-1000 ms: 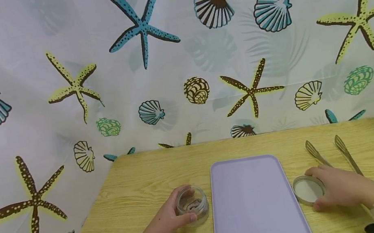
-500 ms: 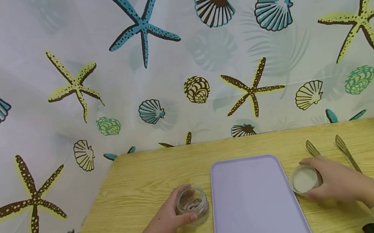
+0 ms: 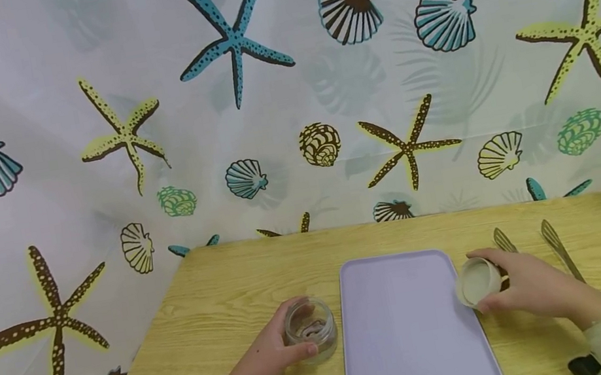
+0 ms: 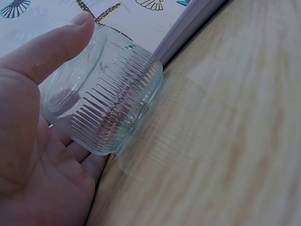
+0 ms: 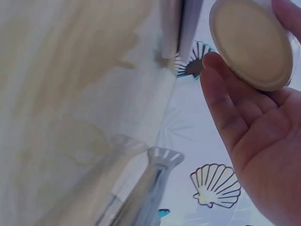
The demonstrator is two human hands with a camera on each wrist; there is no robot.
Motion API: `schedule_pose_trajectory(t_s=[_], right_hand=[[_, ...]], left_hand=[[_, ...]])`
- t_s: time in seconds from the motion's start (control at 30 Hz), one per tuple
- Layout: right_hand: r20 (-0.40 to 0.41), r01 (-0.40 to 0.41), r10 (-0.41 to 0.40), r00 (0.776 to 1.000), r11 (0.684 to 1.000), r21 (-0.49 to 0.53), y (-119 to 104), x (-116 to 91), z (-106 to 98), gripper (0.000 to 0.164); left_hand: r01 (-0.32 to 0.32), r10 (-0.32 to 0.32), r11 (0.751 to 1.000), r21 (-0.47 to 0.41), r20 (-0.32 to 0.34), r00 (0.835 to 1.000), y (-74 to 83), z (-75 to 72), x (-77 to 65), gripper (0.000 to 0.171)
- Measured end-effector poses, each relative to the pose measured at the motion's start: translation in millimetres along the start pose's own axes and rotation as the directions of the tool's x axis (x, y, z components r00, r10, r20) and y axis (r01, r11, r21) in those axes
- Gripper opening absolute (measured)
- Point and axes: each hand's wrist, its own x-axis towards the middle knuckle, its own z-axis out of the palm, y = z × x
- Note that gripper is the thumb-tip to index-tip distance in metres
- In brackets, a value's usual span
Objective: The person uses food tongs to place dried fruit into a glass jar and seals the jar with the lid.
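On the table left of the tray, my left hand [image 3: 271, 351] grips a clear glass jar [image 3: 322, 342]. Its mouth faces up, and small brownish-pink pieces lie inside. In the left wrist view the thumb and fingers wrap the jar's ribbed wall [image 4: 117, 89]. A small round cream dish [image 3: 476, 284] is pinched between the thumb and fingers of my right hand [image 3: 531, 285], over the right edge of the lavender tray [image 3: 413, 328]. The dish is tilted, its hollow side turned toward the head camera. From the right wrist, its flat underside [image 5: 251, 44] shows.
Metal tongs [image 3: 561, 250] with ribbed ends lie on the wooden table [image 3: 254, 268], partly behind my right hand and forearm. A curtain [image 3: 275, 105] printed with starfish and shells hangs along the table's back and sides.
My right hand has lifted the cream dish off the table, tilted it and carried it left to the tray's edge. The left hand and jar have stayed in place.
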Motion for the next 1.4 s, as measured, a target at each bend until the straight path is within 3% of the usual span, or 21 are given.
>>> schedule_pose_trajectory(t_s=[0.17, 0.33, 0.63, 0.77, 0.9, 1.07, 1.4], right_hand=[[-0.003, 0.058, -0.058, 0.998, 0.996, 0.064, -11, 3, 1, 0.088], [-0.001, 0.15, -0.152, 0.988, 0.972, 0.181, -29, 12, 7, 0.083], [-0.028, 0.239, -0.241, 0.97, 0.927, 0.287, -79, 43, 30, 0.081], [-0.022, 0.268, -0.272, 0.962, 0.927, 0.261, -102, 54, 42, 0.09], [0.036, 0.274, -0.291, 0.956, 0.931, 0.241, -120, 66, 55, 0.099], [0.091, 0.29, -0.315, 0.945, 0.932, 0.218, -138, 81, 76, 0.09], [0.14, 0.357, -0.357, 0.924, 0.934, 0.023, -165, 93, 103, 0.088]], left_hand=[[-0.007, 0.007, 1.0, 0.013, 0.001, 1.0, 0.2, 1.2, -0.3, 0.081], [-0.003, 0.002, 1.0, 0.024, 0.007, 1.0, 0.1, 0.8, -0.1, 0.084], [0.004, -0.004, 1.0, 0.018, 0.002, 1.0, 2.0, 0.0, 0.2, 0.091], [-0.004, 0.004, 1.0, 0.021, 0.008, 1.0, 1.6, 0.1, -0.1, 0.092], [-0.012, 0.012, 1.0, 0.02, 0.009, 1.0, 1.0, 0.3, -0.5, 0.093], [-0.012, 0.012, 0.999, 0.032, -0.001, 1.0, 1.3, 0.2, 0.0, 0.098], [0.025, -0.025, 1.0, 0.001, -0.06, 0.998, 6.4, 5.0, -2.8, 0.091]])
